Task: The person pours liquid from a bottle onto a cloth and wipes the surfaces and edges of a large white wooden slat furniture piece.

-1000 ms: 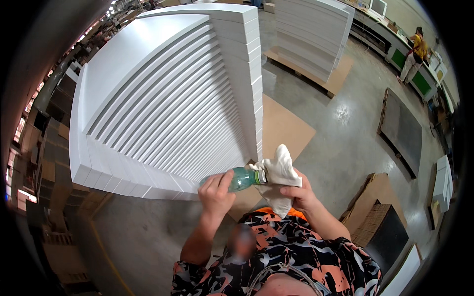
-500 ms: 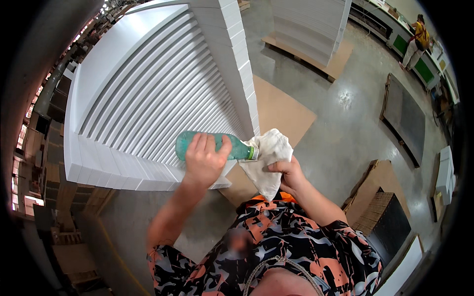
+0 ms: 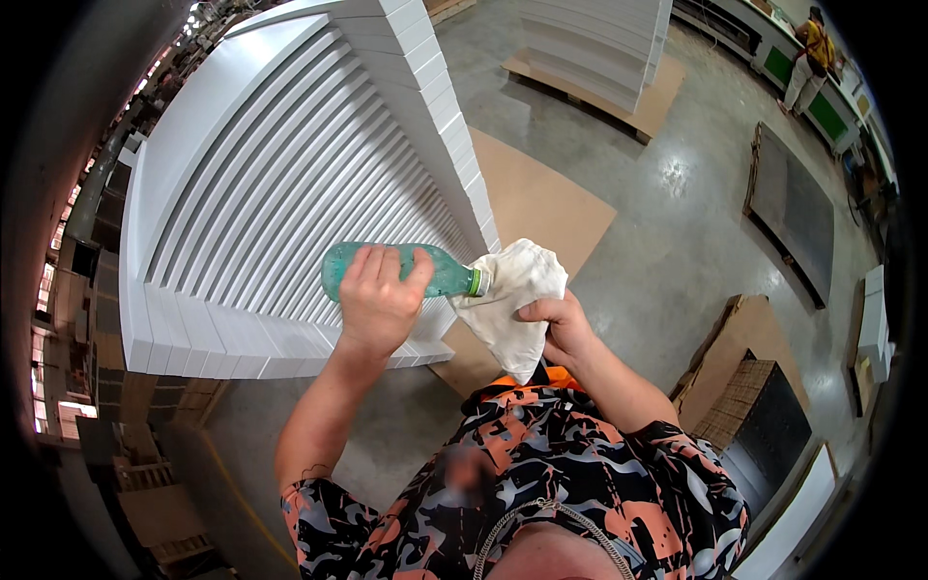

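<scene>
My left hand (image 3: 385, 300) is wrapped round a green see-through plastic bottle (image 3: 440, 269), which lies on its side in the air with its neck to the right. The bottle's mouth touches a white cloth (image 3: 514, 300). My right hand (image 3: 565, 327) pinches the cloth's right edge, thumb on top, and the fingers beneath are partly hidden. Behind the bottle stands a stack of white louvered panels (image 3: 300, 164), with slats inside a thick frame.
Brown cardboard (image 3: 541, 198) lies on the floor beside the stack. Farther off, a second white stack (image 3: 590, 48) sits on a pallet. Dark flat boards (image 3: 793, 213) and a black box (image 3: 764, 416) lie at the right. A person in a yellow top (image 3: 817, 58) stands by a far bench.
Both hands, the bottle and the cloth appear a little higher and farther left. More of the cloth's face shows beside the bottle's mouth. The whole scene has shifted slightly.
</scene>
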A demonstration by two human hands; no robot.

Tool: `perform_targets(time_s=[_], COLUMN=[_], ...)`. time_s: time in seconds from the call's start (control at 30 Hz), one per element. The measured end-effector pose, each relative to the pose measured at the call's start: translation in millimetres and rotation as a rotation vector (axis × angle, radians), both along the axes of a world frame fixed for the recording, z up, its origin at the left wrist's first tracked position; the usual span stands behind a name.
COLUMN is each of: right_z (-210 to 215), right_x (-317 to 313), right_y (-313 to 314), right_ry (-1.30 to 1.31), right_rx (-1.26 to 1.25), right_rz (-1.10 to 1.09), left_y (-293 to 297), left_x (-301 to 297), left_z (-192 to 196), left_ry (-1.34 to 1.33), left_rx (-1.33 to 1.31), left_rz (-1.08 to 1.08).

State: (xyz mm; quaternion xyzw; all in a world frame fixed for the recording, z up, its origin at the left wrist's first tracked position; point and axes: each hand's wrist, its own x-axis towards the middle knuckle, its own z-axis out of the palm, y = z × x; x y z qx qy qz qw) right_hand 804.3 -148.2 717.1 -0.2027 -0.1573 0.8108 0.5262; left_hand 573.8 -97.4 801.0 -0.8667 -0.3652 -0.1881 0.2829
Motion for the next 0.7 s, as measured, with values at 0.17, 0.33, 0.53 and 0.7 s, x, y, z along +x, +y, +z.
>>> perform_targets(time_s=[0.17, 0.33, 0.53, 0.7], right_z=[-5, -6, 39, 140], right_x=[2, 2, 6, -38], right_y=[3, 7, 66, 177], right_ry=[0.02, 0.203, 0.2, -0.872], right_rx=[-0.01, -0.122, 0.095, 0.907], right_rz=[-0.011, 0.061, -0.045, -0.515], left_y=[4, -26, -79, -121], left_x=[3, -13, -12, -18], left_z=[-10, -56, -131, -148], left_ry=[-0.019, -0.445, -1.274, -1.385], left_rx=[-0.049, -0.393, -0.868, -0.903], left_rz=[0.014, 0.343, 0.596, 0.523])
